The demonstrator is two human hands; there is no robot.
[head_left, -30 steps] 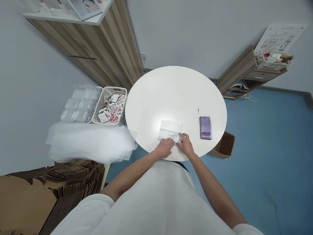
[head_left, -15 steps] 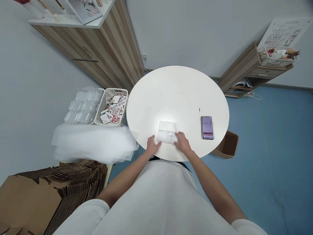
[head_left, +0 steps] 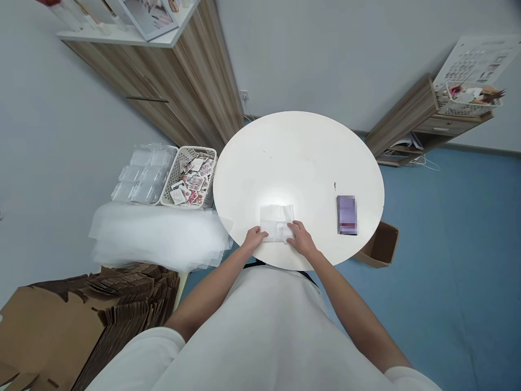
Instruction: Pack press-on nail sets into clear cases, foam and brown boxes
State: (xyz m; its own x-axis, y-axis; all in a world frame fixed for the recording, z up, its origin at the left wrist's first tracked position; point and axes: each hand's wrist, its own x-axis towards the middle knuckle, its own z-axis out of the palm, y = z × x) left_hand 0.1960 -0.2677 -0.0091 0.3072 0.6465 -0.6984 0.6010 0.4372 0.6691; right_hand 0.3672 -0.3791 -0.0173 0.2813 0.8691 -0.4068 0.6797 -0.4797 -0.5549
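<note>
A small folded packet of thin white wrapping sheet (head_left: pixel 273 224) lies flat near the front edge of the round white table (head_left: pixel 299 146). Something may be inside it, but the folds conceal that. My left hand (head_left: pixel 255 239) grips its left edge, thumb over the sheet and fingers along the side. At the right edge, my right hand (head_left: pixel 300 238) pinches the sheet between thumb and curled fingers. A purple, pixel-blurred rectangular item (head_left: pixel 347 215) rests on the table, to the right of my right hand and apart from it.
Left of the table are loose white translucent sheets (head_left: pixel 158 236), a basket of printed cards (head_left: pixel 191 182) and clear plastic boxes (head_left: pixel 144 172). Flattened brown cartons (head_left: pixel 52 331) stand lower left. An open cardboard box (head_left: pixel 385 244) sits on the floor at right. Wooden cabinets (head_left: pixel 207 70) stand behind.
The packet has shifted slightly left on the table and lies straighter. My left hand's fingers have drawn in closer around its left edge. My right hand keeps its hold.
</note>
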